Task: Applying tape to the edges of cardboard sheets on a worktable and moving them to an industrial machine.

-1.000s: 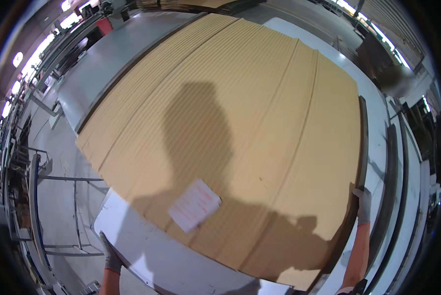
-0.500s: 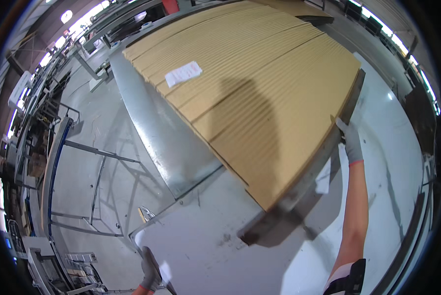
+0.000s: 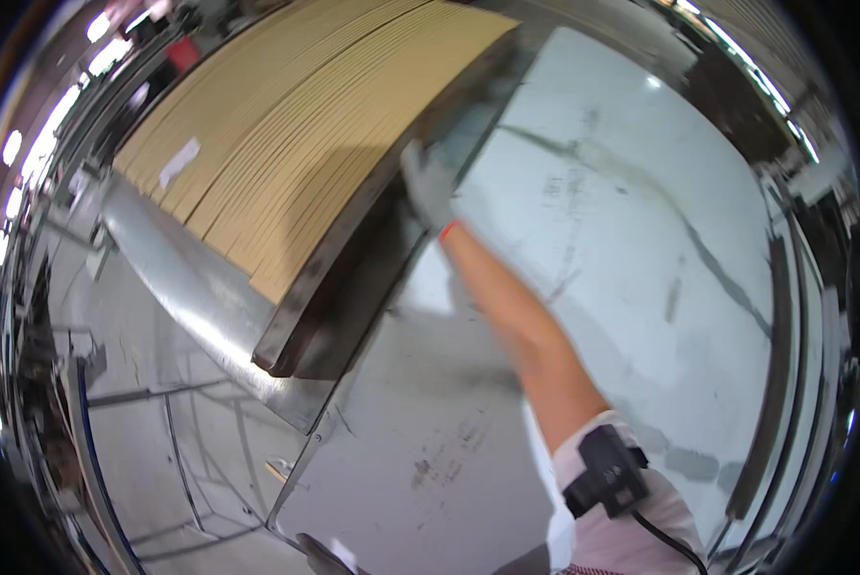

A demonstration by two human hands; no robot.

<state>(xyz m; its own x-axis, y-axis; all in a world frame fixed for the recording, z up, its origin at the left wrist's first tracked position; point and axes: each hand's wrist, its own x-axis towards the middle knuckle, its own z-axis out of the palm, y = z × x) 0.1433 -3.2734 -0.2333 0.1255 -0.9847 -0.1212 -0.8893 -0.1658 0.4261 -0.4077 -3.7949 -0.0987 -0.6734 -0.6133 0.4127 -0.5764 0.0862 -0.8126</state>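
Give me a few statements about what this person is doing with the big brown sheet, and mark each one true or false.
1. The right hand wears a grey glove. True.
2. The right hand is at the edge of the large cardboard sheet. True.
3. The cardboard sheet is blue. False: it is tan, with ribbed lines along it.
4. A white paper label lies on the cardboard, far from the right hand. True.
5. The left hand is pressed on the middle of the cardboard. False: it is low at the bottom edge of the picture, away from the sheet.
6. The floor is covered in green carpet. False: it is bare pale grey with dark scuffs.
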